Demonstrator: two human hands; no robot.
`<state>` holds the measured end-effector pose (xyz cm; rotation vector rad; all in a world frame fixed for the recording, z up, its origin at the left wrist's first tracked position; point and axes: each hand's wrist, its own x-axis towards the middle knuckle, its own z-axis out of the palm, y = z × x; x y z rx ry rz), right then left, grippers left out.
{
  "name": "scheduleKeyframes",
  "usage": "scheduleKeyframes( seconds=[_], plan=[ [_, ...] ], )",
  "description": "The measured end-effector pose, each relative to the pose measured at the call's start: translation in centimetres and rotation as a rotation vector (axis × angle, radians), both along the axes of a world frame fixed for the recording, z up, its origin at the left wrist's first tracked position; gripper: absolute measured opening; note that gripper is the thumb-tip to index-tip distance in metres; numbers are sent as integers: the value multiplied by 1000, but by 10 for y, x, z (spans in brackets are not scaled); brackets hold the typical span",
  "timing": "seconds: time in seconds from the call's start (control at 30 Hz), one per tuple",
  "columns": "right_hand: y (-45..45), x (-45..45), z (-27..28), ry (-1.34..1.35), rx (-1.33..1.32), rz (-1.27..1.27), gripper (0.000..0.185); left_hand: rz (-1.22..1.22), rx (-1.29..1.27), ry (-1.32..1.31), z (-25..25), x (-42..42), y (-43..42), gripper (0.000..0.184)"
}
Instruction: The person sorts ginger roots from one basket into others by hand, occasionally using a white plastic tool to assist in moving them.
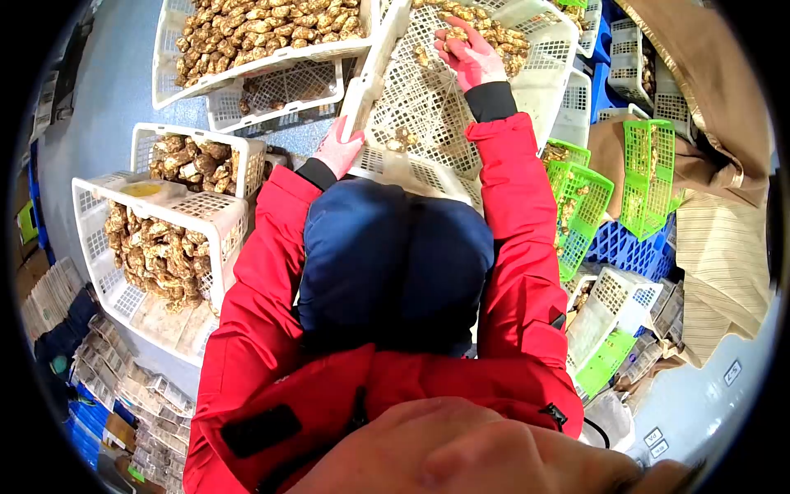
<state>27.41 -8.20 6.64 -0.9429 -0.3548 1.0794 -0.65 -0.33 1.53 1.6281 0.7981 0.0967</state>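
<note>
Your right hand (477,62) has its fingers curled round a bulb (455,34) at the far end of the white crate (428,111). Your left hand (339,150) rests against that crate's left edge; whether it grips, you cannot tell. The work looks partway: a heap of bulbs (504,43) remains at the crate's far end, with only a small clump (401,138) nearer you. Left of it, a big crate (167,58) sits well filled, sorted or not unclear.

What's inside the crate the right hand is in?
Knobbly brown pieces, heaped at the far end, a few nearer. Lower layers and whatever the right hand covers are hidden.
</note>
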Motion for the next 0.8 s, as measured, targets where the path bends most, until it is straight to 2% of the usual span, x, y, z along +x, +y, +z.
scheduleKeyframes(
  seconds=[0.03, 0.13, 0.17, 0.27, 0.3, 0.33, 0.37, 0.43, 0.47, 0.53, 0.57, 0.67, 0.7, 0.8],
  plan=[
    [-3, 1, 2, -4, -7, -2, 50, 24, -74, -52, -17, -3, 0, 51],
    [-12, 6, -4, -8, -86, -47, 47, 57, 131, -73, -40, -8, -3, 46],
    [-15, 10, -10, -23, -89, -44, 45, 78, 17, -80, -44, -8, -4, 46],
    [-19, 12, -14, -22, -210, -170, 41, 35, 5, -55, -28, -4, -2, 49],
    [-17, 15, -21, 6, -210, -223, 41, 16, 5, 17, 2, 1, -1, 48],
    [-13, 20, -27, 105, -191, -260, 42, 20, 45, 18, -2, 0, -2, 48],
    [-8, 24, -35, -272, -139, -230, 42, 19, 85, 20, -9, -2, -2, 47],
    [16, 15, -11, 13, -37, -244, 43, -20, 210, 31, -19, -4, -1, 46],
    [25, 18, -11, -43, 101, -134, 42, -31, 181, 27, -22, -6, -1, 47],
    [41, 6, 15, -109, 22, -134, 40, -58, 122, 16, -3, -2, 2, 47],
    [41, 7, 12, -120, 46, -108, 37, 20, -73, 3, 11, 1, -1, 47],
    [29, 0, 5, -13, -35, -145, 38, 34, -27, -68, -8, -3, -2, 45],
    [25, 4, -12, 31, -43, -153, 40, 19, 81, -24, -13, -4, -2, 43],
    [15, -3, -18, 215, 21, -100, 44, 46, -35, -74, -8, -2, -2, 44]
  ],
)
